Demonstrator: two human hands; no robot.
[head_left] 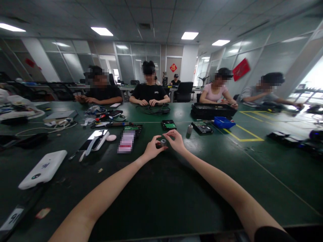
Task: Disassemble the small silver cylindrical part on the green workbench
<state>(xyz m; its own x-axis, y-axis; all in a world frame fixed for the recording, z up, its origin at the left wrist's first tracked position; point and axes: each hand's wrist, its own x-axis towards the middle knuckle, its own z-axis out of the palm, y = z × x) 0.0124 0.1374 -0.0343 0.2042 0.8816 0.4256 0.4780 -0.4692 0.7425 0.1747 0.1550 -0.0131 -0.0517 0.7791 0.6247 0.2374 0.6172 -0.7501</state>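
In the middle of the green table, my left hand point(152, 148) curls its thumb and fingers around a small grey metal cylinder point(163, 143) standing upright. Just above the cylinder's top, my right hand point(176, 140) has thumb and forefinger pinched together; whatever is between them is too small to make out. A second metal cylinder point(189, 130) stands to the right of my right hand. Beyond my hands lies a hard drive point(169, 124) with a green circuit board, and another hard drive point(202, 127) is farther right.
A blue tray point(224, 122) and a long black case point(213, 111) are at the back right. On the left lie a phone point(126, 141), a white device point(43, 169), a screwdriver point(113, 124) and cables. Several people sit across the table point(161, 201).
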